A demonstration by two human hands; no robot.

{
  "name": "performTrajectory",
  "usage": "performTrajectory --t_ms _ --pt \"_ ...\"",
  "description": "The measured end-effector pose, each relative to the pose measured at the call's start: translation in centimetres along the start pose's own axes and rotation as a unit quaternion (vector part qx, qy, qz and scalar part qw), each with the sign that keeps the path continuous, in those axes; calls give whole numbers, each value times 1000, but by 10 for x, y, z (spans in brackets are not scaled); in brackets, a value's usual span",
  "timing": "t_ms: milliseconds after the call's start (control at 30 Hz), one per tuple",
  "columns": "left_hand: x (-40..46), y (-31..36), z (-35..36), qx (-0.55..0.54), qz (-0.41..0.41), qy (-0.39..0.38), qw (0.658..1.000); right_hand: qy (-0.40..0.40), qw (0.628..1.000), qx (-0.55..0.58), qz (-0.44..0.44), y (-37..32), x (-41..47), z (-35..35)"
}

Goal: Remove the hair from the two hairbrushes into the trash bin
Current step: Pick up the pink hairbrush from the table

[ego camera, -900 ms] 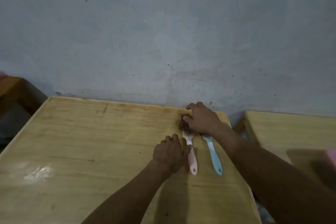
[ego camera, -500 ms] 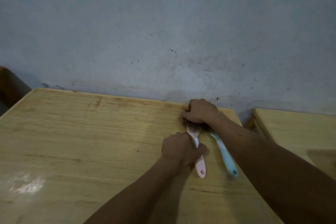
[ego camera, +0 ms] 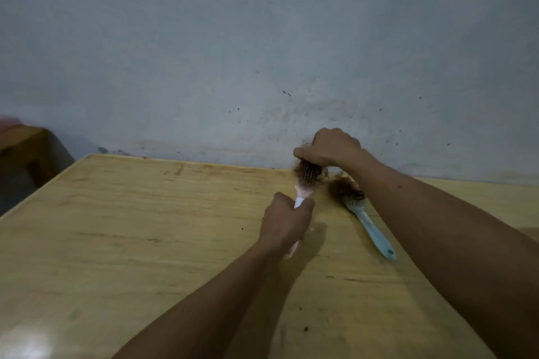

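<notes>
Your left hand [ego camera: 287, 220] clamps the pink hairbrush [ego camera: 304, 181] handle; your right hand [ego camera: 331, 147] seemingly pinches hair [ego camera: 297, 167] above it. Loose strands could drop beside your grip, since no bin shows.

We have one view only, from a camera worn on the head, looking forward and down over the wooden table [ego camera: 145, 242] toward the grey wall [ego camera: 262, 38] at twelve o'clock. It sits close, at arm's reach: both forearms enter from six and four o'clock, and the wide lens bends the edges.
</notes>
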State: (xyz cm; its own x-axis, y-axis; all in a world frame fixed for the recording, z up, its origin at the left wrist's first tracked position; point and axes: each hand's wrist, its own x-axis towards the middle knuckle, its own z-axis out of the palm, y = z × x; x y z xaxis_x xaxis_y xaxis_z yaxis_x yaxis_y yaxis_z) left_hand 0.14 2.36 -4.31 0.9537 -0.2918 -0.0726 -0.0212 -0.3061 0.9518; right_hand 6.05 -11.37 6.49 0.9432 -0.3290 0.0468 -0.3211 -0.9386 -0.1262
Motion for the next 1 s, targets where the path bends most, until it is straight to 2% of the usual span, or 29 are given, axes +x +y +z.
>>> performTrajectory --t_ms 133,400,567,800,1000 --pt "-30 7 -26 12 37 11 999 24 999 6 -20 -26 -30 -21" --pt "-80 -9 -88 51 62 114 990 14 993 82 -85 -81 -70 -33" --pt "-116 -34 -147 97 44 199 974 -54 969 200 -137 -139 -90 -25" --pt "-179 -78 -233 180 17 322 929 -122 942 208 -233 -246 -129 -6" --pt "-247 -107 -299 264 -4 382 886 -208 912 182 -304 -323 -175 0"
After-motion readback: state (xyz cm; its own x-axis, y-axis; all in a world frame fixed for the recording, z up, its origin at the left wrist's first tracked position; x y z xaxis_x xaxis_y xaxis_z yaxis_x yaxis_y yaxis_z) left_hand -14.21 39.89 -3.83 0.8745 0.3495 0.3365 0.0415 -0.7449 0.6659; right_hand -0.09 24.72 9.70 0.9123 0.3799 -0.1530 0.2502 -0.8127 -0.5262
